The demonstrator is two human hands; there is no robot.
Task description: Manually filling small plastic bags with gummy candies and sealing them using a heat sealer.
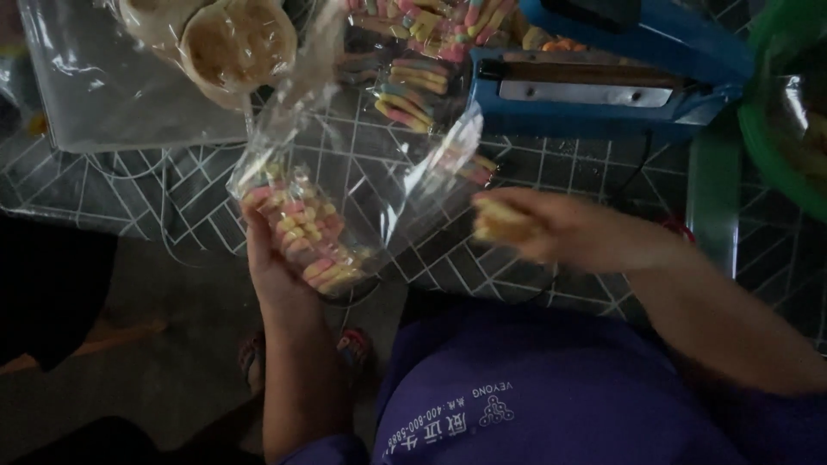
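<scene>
Dim light is falling over a table (551, 164) that is wearing a dark cover with a pale herringbone line pattern. A blue sealer (603, 82) is sitting along its far edge, a clear tray (95, 95) at its far left corner, a green tub (780, 112) at its right edge. A grey floor (172, 362) is showing below the near edge.

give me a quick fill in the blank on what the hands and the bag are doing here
1. The left hand holds a clear bag of pastel ____.
2. The right hand holds a small ____-coloured piece, blurred.
3. The sealer behind the bag is ____ in colour.
4. The table is covered in a grey ____ pattern with white lines.

Missing words: candies; yellow; blue; tile
</scene>
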